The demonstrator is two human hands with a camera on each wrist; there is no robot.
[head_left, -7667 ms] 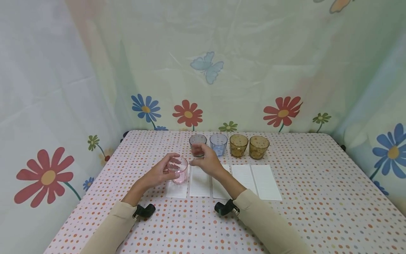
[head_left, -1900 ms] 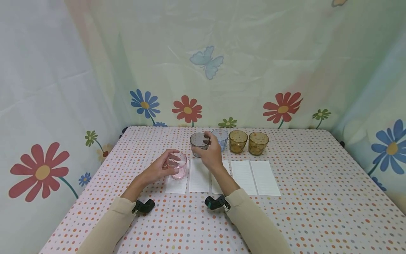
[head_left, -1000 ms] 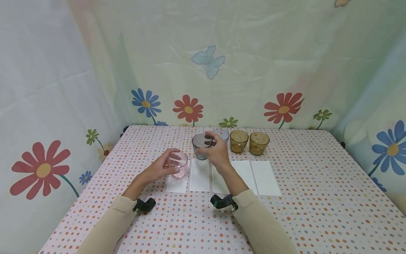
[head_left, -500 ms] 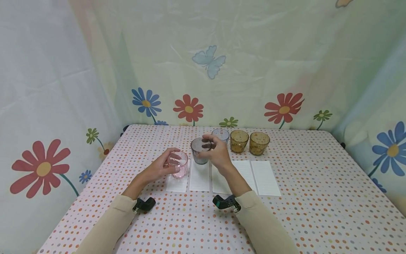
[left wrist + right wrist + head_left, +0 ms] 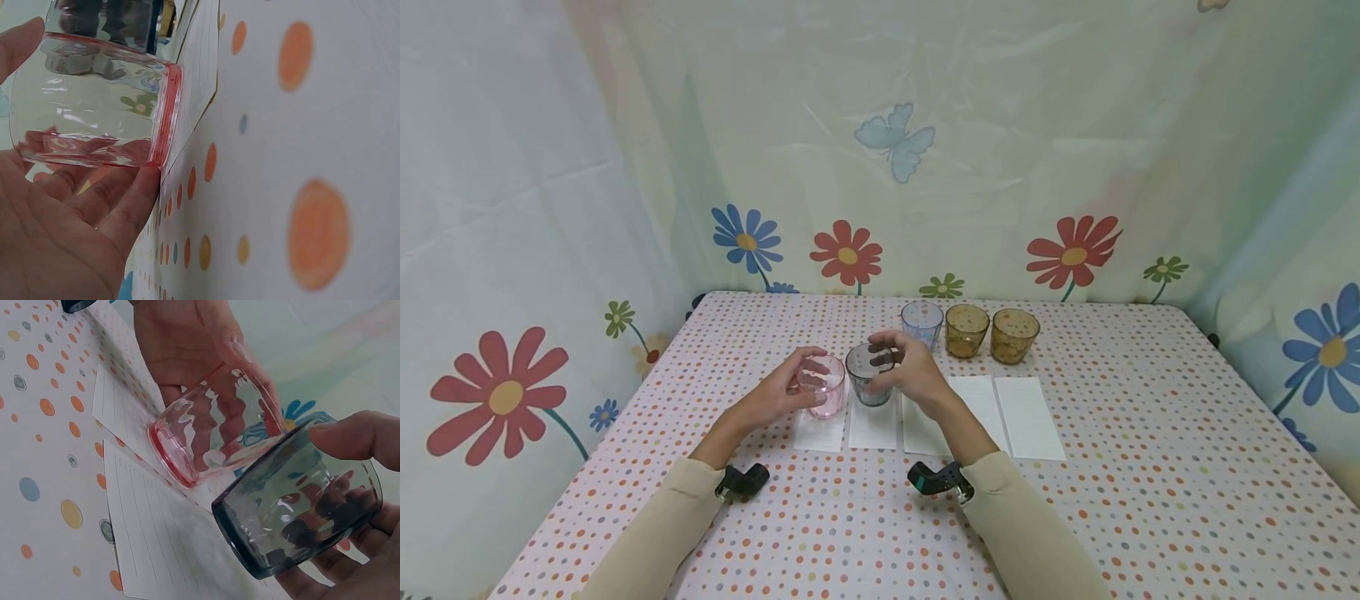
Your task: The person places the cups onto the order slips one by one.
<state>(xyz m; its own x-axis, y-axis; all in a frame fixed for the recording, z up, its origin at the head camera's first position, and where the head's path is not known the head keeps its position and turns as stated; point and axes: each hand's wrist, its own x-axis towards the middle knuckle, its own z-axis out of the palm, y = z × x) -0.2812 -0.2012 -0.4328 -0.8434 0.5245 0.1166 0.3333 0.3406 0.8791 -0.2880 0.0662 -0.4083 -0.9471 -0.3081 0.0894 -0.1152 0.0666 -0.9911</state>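
In the head view my left hand (image 5: 775, 395) curls round a pink-tinted glass (image 5: 826, 395) that stands upright at the upper part of the leftmost paper strip (image 5: 817, 437). The left wrist view shows the fingers along the glass's side, its red-edged base right at the paper. My right hand (image 5: 917, 375) grips a grey-tinted glass (image 5: 275, 519) between thumb and fingers, close over the second strip (image 5: 872, 432). The two glasses sit side by side, the grey one just right of the pink one.
Behind the right hand stand a blue glass (image 5: 922, 321) and two amber glasses, one (image 5: 966, 333) beside the other (image 5: 1013, 340). More lined white strips (image 5: 1030, 421) lie to the right on the dotted tablecloth (image 5: 850, 525). A flowered curtain (image 5: 985, 208) rises behind the table.
My right hand has gripped the grey glass in the back row and brought it forward, beside the pink glass. My left hand has stayed round the pink glass.
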